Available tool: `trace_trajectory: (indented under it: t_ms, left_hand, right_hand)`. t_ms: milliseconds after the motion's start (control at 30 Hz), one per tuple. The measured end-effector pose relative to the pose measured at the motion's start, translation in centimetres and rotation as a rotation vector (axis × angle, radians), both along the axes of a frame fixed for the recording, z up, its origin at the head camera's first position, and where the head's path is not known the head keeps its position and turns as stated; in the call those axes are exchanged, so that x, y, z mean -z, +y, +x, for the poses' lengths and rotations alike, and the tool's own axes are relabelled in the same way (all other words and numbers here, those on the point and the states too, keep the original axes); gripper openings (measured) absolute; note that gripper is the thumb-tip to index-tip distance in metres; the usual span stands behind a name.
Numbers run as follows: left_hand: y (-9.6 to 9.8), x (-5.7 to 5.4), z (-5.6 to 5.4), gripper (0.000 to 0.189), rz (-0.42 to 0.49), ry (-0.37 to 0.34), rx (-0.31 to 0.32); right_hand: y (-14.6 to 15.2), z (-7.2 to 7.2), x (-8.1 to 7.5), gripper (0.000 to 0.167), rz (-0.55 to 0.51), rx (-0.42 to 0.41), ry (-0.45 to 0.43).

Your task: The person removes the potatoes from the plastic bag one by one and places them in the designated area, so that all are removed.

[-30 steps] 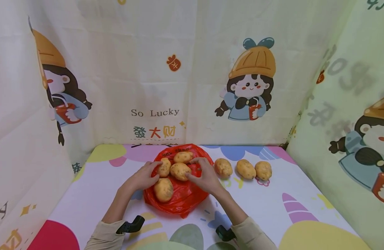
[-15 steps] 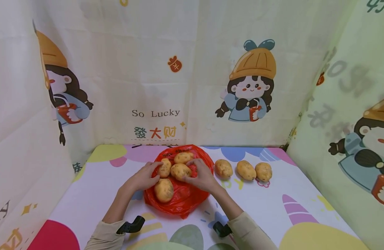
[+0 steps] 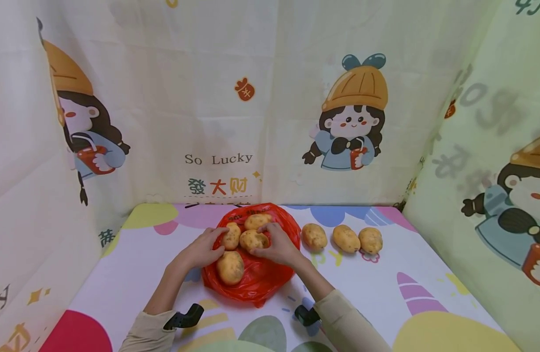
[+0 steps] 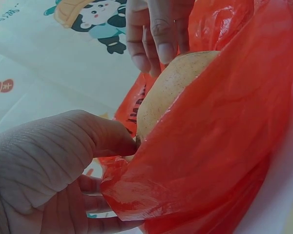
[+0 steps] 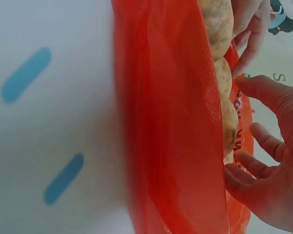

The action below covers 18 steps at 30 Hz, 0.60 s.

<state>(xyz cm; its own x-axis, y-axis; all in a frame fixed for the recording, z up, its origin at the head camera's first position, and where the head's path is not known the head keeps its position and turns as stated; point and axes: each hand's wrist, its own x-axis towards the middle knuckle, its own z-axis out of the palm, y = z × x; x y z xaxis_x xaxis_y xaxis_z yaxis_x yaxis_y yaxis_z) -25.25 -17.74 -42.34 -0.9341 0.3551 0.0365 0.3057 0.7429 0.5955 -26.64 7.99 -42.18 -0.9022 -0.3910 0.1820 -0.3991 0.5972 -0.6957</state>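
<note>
A red plastic bag (image 3: 261, 278) lies spread on the table with several potatoes in it. At its left rim, my left hand (image 3: 204, 249) grips the plastic, the thumb (image 4: 112, 139) over the edge and the other fingers below. Beside that hand are a small potato (image 3: 231, 236) and a larger potato (image 3: 230, 268) nearer me. My right hand (image 3: 280, 248) straddles the middle potato (image 3: 250, 240) from the right, thumb and fingers spread apart in the right wrist view. Another potato (image 3: 257, 221) lies behind it at the back of the bag.
To the right of the bag, three potatoes stand in a row: one potato (image 3: 314, 236) near the bag, then a second potato (image 3: 346, 239) and a third potato (image 3: 371, 241). Printed cloth walls (image 3: 278, 122) enclose the patterned table (image 3: 357, 288).
My right hand has shifted left, its thumb and fingers reaching farther over the middle potato. The left hand, the bag and the potatoes have stayed in place.
</note>
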Motion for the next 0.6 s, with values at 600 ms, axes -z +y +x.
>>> trace_trajectory:
  t_ms: [600]
  left_hand:
    - [0.0, 0.2, -0.2, 0.056, 0.001, -0.007, -0.003]
  right_hand:
    - [-0.7, -1.3, 0.2, 0.055, 0.106, -0.037, -0.023]
